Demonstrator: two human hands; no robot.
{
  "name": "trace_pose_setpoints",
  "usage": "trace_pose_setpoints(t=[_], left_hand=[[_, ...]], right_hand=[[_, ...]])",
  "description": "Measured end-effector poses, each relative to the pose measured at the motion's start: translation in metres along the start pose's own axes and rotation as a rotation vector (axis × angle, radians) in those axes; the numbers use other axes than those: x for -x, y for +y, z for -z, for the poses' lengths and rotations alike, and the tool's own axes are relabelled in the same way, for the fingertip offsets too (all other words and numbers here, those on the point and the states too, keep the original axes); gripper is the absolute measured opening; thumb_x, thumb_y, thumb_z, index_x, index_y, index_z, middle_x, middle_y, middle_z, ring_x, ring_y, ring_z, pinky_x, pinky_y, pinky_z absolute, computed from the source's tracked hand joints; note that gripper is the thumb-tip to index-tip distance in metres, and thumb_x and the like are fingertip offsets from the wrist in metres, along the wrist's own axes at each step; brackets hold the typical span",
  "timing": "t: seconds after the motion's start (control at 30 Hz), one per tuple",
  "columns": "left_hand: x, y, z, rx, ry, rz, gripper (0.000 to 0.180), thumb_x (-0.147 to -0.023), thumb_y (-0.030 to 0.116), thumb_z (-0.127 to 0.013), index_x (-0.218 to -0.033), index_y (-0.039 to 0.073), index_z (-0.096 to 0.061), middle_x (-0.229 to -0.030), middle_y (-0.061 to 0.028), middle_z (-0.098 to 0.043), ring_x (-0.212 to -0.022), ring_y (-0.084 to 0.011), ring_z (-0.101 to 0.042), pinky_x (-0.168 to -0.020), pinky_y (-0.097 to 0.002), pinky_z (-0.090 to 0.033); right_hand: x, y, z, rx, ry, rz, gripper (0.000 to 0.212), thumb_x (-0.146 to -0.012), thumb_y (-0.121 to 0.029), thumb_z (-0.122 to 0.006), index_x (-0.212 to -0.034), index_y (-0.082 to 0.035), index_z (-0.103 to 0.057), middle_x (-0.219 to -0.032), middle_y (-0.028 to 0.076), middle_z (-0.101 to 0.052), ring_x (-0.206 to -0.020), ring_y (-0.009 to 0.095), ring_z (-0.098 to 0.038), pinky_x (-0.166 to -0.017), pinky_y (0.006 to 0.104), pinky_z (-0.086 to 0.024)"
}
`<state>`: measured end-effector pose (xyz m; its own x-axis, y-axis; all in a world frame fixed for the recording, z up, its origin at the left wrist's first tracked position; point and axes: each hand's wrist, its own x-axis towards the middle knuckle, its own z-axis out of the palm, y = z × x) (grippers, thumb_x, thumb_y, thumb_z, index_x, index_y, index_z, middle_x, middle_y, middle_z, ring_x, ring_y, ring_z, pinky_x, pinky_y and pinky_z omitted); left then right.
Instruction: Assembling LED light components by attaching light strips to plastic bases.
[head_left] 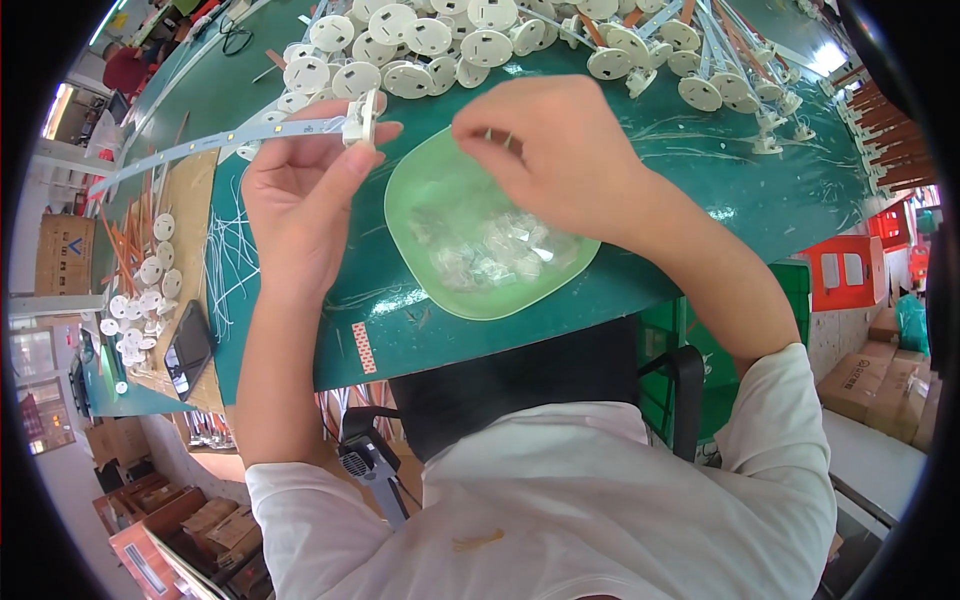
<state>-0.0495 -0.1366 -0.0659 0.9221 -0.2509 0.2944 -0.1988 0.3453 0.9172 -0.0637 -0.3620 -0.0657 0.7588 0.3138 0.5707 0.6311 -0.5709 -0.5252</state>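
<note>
Across the green table (760,215), white disc fittings (428,38) lie heaped beyond a green bowl (400,235). The right hand (560,140) curls above it, any grip hidden. The left hand (300,200) pinches a white fitting (358,122), apparently already joined to its strip (215,140); many clear pieces (500,250) are left in the bowl.

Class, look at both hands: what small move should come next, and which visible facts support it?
Probably bring the right hand toward the white round end piece. The left hand holds that piece up with its strip, while the right one is curled above the green bowl of small clear pieces; whether it pinches anything is hard to tell.
</note>
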Motion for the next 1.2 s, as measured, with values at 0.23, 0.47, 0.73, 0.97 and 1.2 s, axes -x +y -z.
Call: trace_pose_setpoints(t=[0.23,0.47,0.73,0.97,1.2], left_hand=[[0.004,-0.008,-0.008,-0.126,-0.020,0.037,0.037,-0.082,-0.007,-0.070,-0.117,-0.004,-0.059,-0.107,-0.0161,-0.068,-0.099,-0.0239,-0.068,-0.089,-0.0337,-0.053],[0.004,-0.012,-0.011,-0.147,-0.036,0.074,0.040,-0.080,-0.005,-0.074,-0.116,-0.004,-0.059,-0.106,-0.0152,-0.067,-0.097,-0.0187,-0.066,-0.088,-0.0304,-0.053],[0.005,-0.010,-0.007,-0.136,-0.053,0.083,0.040,-0.080,-0.005,-0.074,-0.117,-0.004,-0.058,-0.106,-0.0151,-0.067,-0.099,-0.0205,-0.067,-0.090,-0.0311,-0.052],[0.012,-0.010,-0.011,0.163,-0.137,-0.063,0.057,-0.074,-0.008,-0.075,-0.125,0.002,-0.053,-0.124,-0.0192,-0.062,-0.113,-0.0338,-0.062,-0.100,-0.0452,-0.048],[0.014,-0.010,-0.008,0.210,-0.218,-0.069,0.061,-0.070,-0.002,-0.080,-0.124,0.002,-0.052,-0.126,-0.0196,-0.061,-0.114,-0.0328,-0.062,-0.101,-0.0451,-0.048]], right_hand=[[0.006,0.001,0.002,0.170,-0.373,-0.002,0.014,-0.077,-0.006,-0.068,-0.090,0.000,-0.068,-0.087,0.015,-0.064,-0.084,0.034,-0.063,-0.074,0.0416,-0.052],[0.004,-0.003,0.002,0.218,-0.491,-0.058,0.018,-0.076,-0.007,-0.069,-0.093,0.000,-0.066,-0.096,0.015,-0.063,-0.090,0.035,-0.063,-0.078,0.0429,-0.051],[0.001,-0.005,0.000,0.055,-0.380,-0.064,0.012,-0.076,-0.004,-0.069,-0.087,-0.001,-0.065,-0.079,0.012,-0.066,-0.072,0.030,-0.064,-0.066,0.0365,-0.052],[0.000,-0.021,0.008,-0.451,0.119,0.073,0.008,-0.073,0.000,-0.078,-0.080,-0.003,-0.074,-0.076,0.007,-0.072,-0.067,0.015,-0.068,-0.062,0.0242,-0.052],[0.003,-0.024,0.004,-0.537,0.163,0.102,0.008,-0.072,0.001,-0.078,-0.078,-0.002,-0.074,-0.076,0.008,-0.072,-0.067,0.016,-0.069,-0.063,0.0244,-0.053]])
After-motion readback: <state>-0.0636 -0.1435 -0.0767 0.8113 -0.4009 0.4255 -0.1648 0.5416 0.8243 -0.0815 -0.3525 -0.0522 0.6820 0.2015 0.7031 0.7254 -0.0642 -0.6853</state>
